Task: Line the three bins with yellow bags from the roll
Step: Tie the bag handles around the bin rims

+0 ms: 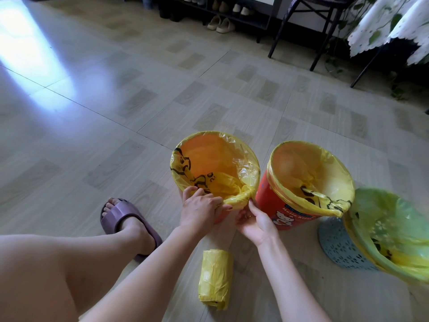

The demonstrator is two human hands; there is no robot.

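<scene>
thin yellow plastic bag (250, 168): soft, light, slippery | hold rim edge at 6 o'clock | left hand (199, 205), right hand (253, 219) both pinch it

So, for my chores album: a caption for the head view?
Both hands fit a yellow bag over the last of three bins.

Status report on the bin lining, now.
Left hand and right hand pinching the bag edge at the left bin rim. All three bins bagged. Roll on floor, nothing blocking.
</scene>
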